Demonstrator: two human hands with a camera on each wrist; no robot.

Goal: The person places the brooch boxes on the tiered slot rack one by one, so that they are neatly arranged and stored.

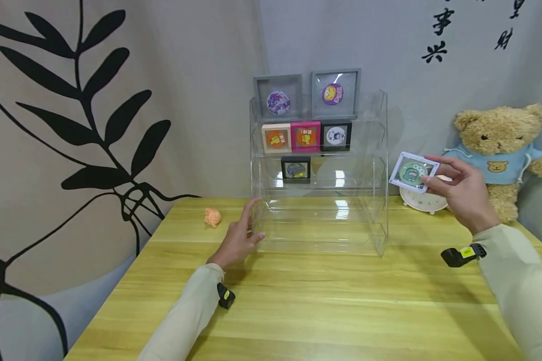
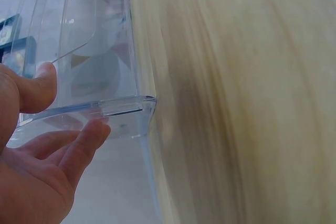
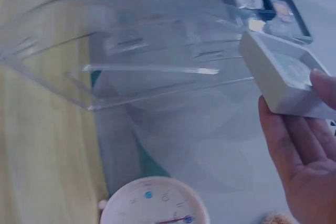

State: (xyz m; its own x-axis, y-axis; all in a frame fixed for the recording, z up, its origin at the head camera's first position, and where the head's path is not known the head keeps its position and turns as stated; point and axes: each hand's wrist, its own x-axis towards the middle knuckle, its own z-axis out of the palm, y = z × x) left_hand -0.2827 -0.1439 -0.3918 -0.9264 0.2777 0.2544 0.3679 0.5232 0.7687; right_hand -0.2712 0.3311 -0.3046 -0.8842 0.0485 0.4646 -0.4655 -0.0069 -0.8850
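My right hand [image 1: 467, 193] holds a small white display frame [image 1: 414, 173] with a round green badge inside, thumb on its front and fingers behind. It is in the air just right of a clear tiered display rack [image 1: 316, 230]. The right wrist view shows the frame's deep white side [image 3: 268, 80]. At the rack's left side, my left hand [image 1: 237, 240] pinches the clear side panel, thumb inside and fingers outside. On the rack stand two grey frames [image 1: 277, 98] at the top, cream, pink and black [image 1: 336, 136] ones below, and another black frame [image 1: 295, 169] lower down.
A round white clock [image 1: 424, 201] stands behind the right hand, partly hidden. Beside it a teddy bear [image 1: 501, 140] in a blue hoodie sits against the curtain. A small orange object [image 1: 213, 217] lies left of the rack on the wooden table [image 1: 325, 311].
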